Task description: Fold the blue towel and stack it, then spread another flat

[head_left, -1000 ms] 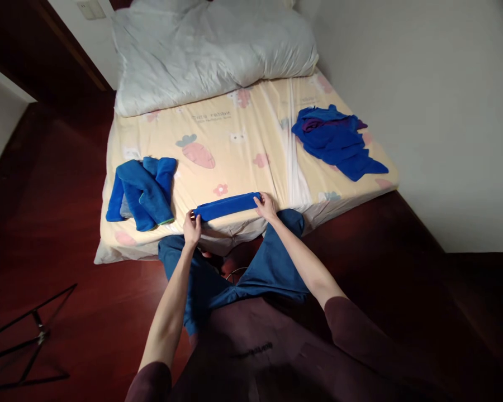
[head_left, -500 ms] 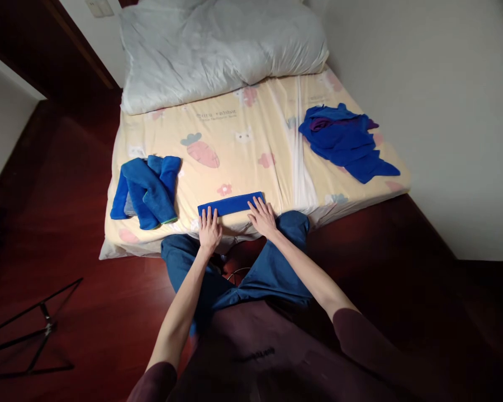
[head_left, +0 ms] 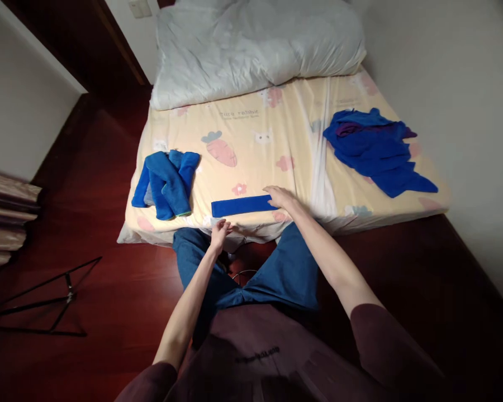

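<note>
A blue towel (head_left: 242,206), folded into a long flat strip, lies along the front edge of the bed. My right hand (head_left: 280,197) is at the strip's right end, its thumb and fingers curved around that end. Just below the strip's left part, my left hand (head_left: 220,233) is off the cloth, fingers loosely bent and nothing visible in them. To the left sits a pile of rolled or folded blue towels (head_left: 167,181). A loose heap of blue cloths (head_left: 381,153), with some purple among them, lies to the right.
The bed (head_left: 251,151) has a yellow sheet with carrot and flower prints. A big grey-white quilt (head_left: 255,47) is bunched at its far end. A black metal stand (head_left: 62,298) is on the red-brown floor at left, near a striped curtain (head_left: 6,218). A wall borders the right.
My left hand has lifted off the strip and drawn back toward me. My right hand has turned from lying flat to curving around the right end. The camera view has shifted left.
</note>
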Tool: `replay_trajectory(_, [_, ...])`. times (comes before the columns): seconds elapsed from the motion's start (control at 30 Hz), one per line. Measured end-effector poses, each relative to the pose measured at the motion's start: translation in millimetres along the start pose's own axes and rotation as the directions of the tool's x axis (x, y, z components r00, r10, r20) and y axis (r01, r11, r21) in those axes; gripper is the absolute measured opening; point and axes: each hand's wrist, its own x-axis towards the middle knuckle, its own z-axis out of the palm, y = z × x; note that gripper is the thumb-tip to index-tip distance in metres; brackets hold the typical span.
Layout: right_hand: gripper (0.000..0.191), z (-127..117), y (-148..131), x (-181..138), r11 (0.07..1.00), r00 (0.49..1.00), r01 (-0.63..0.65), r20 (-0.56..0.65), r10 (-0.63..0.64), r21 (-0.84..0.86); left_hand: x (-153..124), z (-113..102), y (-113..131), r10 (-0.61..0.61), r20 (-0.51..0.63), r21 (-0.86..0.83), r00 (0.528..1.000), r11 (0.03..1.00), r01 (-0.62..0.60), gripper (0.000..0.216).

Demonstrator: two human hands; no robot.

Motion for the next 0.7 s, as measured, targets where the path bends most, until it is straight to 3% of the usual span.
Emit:
replay_trajectory(0.1, [0.063,-9.2,-3.6,10.1,0.997,0.983,-0.069,0.166,0.073,-0.03,17.3,6.2,10.6,-0.078,-0.051,-0.119,0.996,0.99,0.072,0.012])
replay_trajectory(0.33, [0.056,-6.7,-9.7,-1.5,0.994,0.987,-0.076,0.139,0.086,-0.079,52.3,7.9,32.8,-0.21,-0.111,-0.237,0.971,0.955,0.179,0.024])
replay_trajectory(0.5, [0.056,-10.8,-9.0,-9.0,0.993,0.977,-0.093,0.186,0.106,-0.075,50.4,10.7,39.0,-0.138,-0.117,-0.291,0.983,0.952,0.099,0.025])
replay_trajectory(0.7, [0.06,-21.1,-29.4,-15.1,0.993,0.987,0.04,0.157,-0.023,-0.108,35.1,12.1,65.1,0.042,-0.069,-0.377,0.997,0.924,-0.065,0.031])
